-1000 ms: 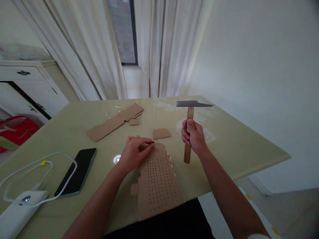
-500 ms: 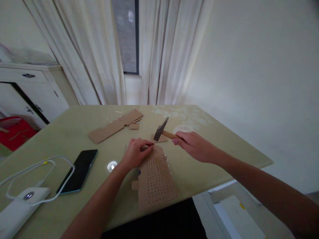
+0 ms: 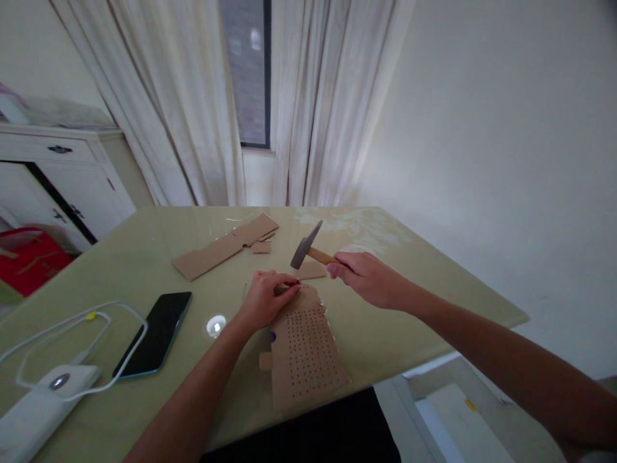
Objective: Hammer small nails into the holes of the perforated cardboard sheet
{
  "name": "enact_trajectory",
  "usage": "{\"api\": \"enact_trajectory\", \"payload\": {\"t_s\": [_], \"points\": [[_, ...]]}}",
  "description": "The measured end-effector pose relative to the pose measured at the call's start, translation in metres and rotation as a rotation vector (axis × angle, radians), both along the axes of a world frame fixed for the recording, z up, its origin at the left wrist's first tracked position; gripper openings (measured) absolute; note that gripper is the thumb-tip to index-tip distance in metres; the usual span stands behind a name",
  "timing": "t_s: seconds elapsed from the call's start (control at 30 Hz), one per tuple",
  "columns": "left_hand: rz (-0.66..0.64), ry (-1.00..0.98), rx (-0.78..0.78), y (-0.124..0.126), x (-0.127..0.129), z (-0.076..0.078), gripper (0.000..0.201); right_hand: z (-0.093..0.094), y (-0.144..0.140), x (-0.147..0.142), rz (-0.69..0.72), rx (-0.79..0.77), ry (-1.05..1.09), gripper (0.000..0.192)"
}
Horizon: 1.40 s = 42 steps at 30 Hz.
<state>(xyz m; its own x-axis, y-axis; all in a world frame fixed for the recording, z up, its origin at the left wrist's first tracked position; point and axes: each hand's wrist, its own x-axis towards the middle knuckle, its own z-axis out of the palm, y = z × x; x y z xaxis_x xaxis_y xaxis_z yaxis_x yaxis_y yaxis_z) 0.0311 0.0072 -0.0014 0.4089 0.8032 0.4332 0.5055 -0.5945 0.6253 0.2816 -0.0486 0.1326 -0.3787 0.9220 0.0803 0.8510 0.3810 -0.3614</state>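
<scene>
Head view: right hand [image 3: 371,280] has its grip wrapped tight round the wooden handle of a hammer [image 3: 308,249], fingers curled fully closed on it. The hammer is tilted, its dark metal head up and to the left of the hand, hanging in the air just above the far end of the perforated cardboard sheet [image 3: 303,350]. Left hand [image 3: 265,299] rests on that same far end of the sheet, thumb and forefinger pinched together on something small at its top edge; it is too small to tell what it is. The hammer head is close above and slightly right of that pinch, not touching it.

The sheet lies flat on the green table [image 3: 434,289], its near end reaching the table's front edge, dotted with rows of small holes. A small cardboard scrap [image 3: 312,271] lies just beyond it, under the hammer. Farther back is a long cardboard strip [image 3: 224,245]. To the left lie a black phone [image 3: 155,333], a white power bank [image 3: 36,411] with its cable [image 3: 87,318], and a small round shiny object [image 3: 216,325] near the left wrist.
</scene>
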Motion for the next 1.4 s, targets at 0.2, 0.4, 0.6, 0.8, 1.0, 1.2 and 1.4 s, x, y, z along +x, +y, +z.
{"api": "enact_trajectory", "payload": {"t_s": [0.2,0.4,0.6,0.8,1.0,1.2,1.4], "points": [[0.008,-0.002,-0.007,-0.002,0.001,0.002,0.014,-0.011,0.0,0.004,0.019,-0.029,-0.04,0.038],[-0.01,-0.006,-0.009,-0.002,0.002,0.003,0.014,-0.005,0.0,0.004,-0.011,-0.045,0.027,0.039],[-0.022,0.003,-0.023,-0.003,0.001,0.005,0.012,-0.014,0.003,0.004,0.032,-0.093,-0.031,0.039],[-0.02,-0.009,-0.032,-0.002,0.002,0.004,0.013,-0.004,0.001,0.006,0.005,-0.035,-0.007,0.041],[-0.034,-0.007,-0.021,-0.003,0.003,0.004,0.01,-0.013,0.0,0.006,0.034,-0.085,-0.089,0.04],[-0.05,-0.033,-0.014,-0.002,0.001,0.001,0.011,-0.009,-0.001,0.007,-0.001,-0.041,-0.02,0.04],[-0.071,-0.024,-0.013,-0.003,0.0,0.003,0.014,-0.02,-0.003,0.007,0.008,-0.063,-0.113,0.039]]}}
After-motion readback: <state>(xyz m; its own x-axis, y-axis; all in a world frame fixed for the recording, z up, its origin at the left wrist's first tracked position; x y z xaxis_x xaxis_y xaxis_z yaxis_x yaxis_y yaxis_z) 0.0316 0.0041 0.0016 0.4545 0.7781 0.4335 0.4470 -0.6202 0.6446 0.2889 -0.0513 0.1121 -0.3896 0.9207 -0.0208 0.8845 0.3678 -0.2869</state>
